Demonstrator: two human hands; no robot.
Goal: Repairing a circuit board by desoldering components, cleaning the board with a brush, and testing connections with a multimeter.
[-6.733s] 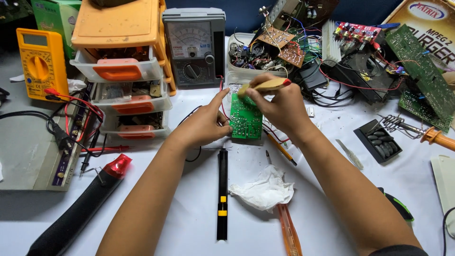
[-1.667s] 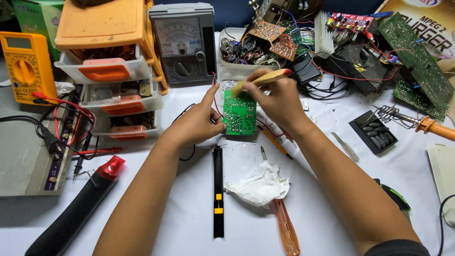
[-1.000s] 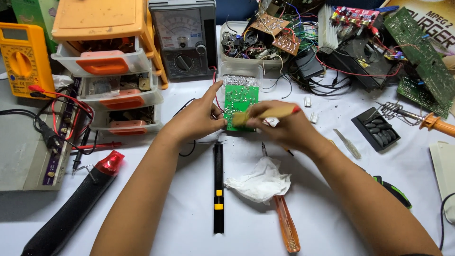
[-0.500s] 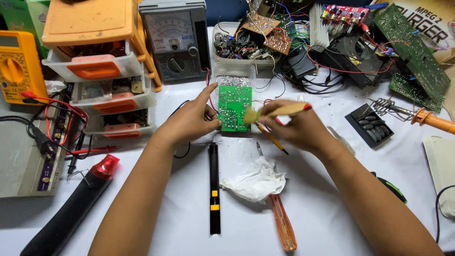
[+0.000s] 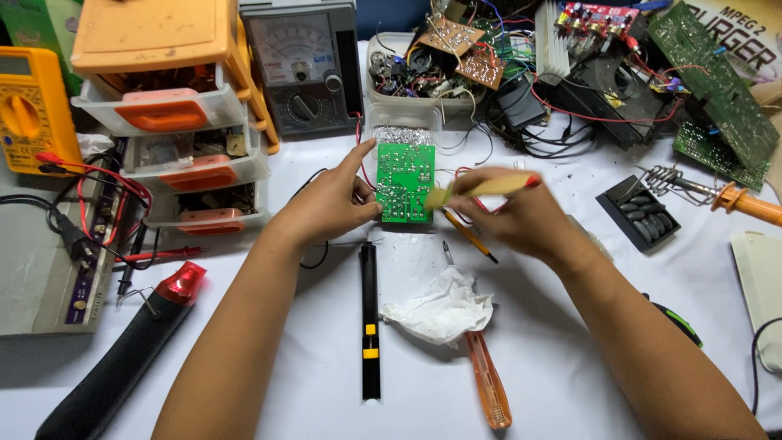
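Tissue [image 5: 440,311], black pen tool [image 5: 371,326], screwdriver [image 5: 486,379] near green board [image 5: 405,183].

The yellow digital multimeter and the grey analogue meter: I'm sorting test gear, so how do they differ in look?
The yellow digital multimeter has a round yellow dial and red leads plugged in; the grey analogue meter has a needle scale above a dark knob. The yellow one sits at the far left, the grey one beside the orange drawer unit. Both stand behind the hands.

Small green circuit board [image 5: 405,182], solder side up, propped tilted on the white surface [image 5: 570,342], yellowish brush [image 5: 481,189] with red tip touching its lower right edge
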